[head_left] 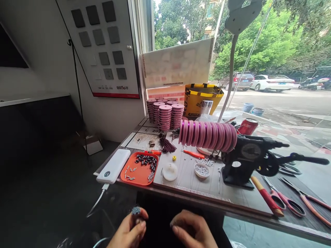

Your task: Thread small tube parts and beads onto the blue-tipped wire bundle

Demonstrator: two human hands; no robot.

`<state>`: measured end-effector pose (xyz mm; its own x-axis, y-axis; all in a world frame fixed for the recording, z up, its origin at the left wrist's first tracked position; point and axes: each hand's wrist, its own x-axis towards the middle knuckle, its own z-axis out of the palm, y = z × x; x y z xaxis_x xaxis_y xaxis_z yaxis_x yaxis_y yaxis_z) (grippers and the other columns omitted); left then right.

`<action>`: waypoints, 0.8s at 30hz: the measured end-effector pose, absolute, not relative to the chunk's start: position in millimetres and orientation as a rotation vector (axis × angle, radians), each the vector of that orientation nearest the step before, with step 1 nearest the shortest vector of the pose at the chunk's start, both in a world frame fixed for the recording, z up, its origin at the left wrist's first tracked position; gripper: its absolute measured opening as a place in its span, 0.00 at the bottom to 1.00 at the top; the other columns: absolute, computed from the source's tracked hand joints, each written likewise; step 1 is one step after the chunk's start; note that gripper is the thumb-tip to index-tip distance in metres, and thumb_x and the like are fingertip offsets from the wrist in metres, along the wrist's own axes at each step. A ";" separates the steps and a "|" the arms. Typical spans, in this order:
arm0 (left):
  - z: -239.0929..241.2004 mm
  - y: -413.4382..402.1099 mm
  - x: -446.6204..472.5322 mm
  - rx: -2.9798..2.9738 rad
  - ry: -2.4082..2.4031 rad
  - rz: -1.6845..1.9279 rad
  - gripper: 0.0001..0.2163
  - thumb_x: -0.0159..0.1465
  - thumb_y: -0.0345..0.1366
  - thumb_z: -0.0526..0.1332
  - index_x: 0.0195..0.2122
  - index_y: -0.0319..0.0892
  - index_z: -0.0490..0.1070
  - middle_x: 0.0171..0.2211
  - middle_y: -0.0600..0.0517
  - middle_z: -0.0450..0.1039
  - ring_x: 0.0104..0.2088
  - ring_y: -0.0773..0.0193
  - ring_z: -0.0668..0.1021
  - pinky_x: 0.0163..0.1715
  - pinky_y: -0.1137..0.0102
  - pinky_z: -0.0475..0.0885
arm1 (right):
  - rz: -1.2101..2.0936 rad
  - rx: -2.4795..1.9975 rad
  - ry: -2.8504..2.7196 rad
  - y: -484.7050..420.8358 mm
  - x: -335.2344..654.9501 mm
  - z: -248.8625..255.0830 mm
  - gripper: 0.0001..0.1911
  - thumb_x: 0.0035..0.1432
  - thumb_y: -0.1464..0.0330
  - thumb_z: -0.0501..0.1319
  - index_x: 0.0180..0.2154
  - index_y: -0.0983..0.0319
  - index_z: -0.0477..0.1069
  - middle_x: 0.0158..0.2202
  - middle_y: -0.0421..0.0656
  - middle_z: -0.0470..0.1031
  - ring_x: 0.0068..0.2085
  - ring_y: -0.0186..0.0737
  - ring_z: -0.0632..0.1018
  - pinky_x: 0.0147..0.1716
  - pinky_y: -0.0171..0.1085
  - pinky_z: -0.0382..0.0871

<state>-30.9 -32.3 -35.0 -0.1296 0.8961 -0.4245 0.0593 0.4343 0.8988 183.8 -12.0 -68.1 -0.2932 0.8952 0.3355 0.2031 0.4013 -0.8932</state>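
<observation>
Small grey bundle, pinched at the fingertips of the left hand, low in the view and below the near edge of the tabletop. Too blurred to say what it is made of; looks like a tuft or cluster of fine pieces, bristly on top. Judged very light, soft or loose rather than stiff, easy to scatter or crush; best taken low at its base between thumb and forefinger, as here, with light pressure only. Left fingers closed around it. Right hand just beside, apart from the bundle, fingers curled inward with tips near each other, holding nothing visible; anything fine between them cannot be told.

Further out, on the tabletop: orange tray with small dark and pale parts, white power bank touching its left side with a cable hanging down, white disc and small bowl of white beads to the right. Beyond, black hand-crank winder carrying a row of pink spools; stacks of pink spools at the back near a yellow bag. Red can behind the winder. Pink-handled scissors at the right edge.
</observation>
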 end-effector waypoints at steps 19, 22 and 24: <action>-18.5 -24.2 20.5 0.571 1.121 1.031 0.22 0.45 0.52 0.69 0.31 0.42 0.64 0.16 0.62 0.63 0.13 0.79 0.56 0.14 0.79 0.45 | -0.196 -1.484 -2.305 63.1 176.6 16.1 0.11 0.50 0.81 0.59 0.28 0.60 0.71 0.26 0.42 0.72 0.29 0.43 0.75 0.26 0.36 0.54; -20.3 -22.9 22.6 0.528 1.090 1.063 0.22 0.44 0.51 0.70 0.30 0.42 0.64 0.15 0.62 0.63 0.13 0.78 0.57 0.14 0.79 0.48 | -0.130 -1.456 -2.278 55.8 178.4 12.4 0.10 0.52 0.79 0.59 0.26 0.59 0.70 0.24 0.39 0.72 0.27 0.40 0.74 0.25 0.35 0.55; -22.4 -22.9 23.6 0.538 1.081 1.081 0.22 0.45 0.51 0.69 0.31 0.42 0.64 0.14 0.62 0.61 0.13 0.79 0.55 0.14 0.79 0.46 | -0.055 -1.387 -2.213 43.0 180.1 5.7 0.08 0.57 0.74 0.57 0.26 0.59 0.68 0.23 0.37 0.72 0.25 0.37 0.73 0.25 0.33 0.56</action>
<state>23.6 -22.9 -22.4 0.0659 0.8986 -0.4338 -0.4336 0.4173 0.7987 180.1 43.0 5.7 -0.3377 0.8274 0.4488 0.8485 0.4740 -0.2354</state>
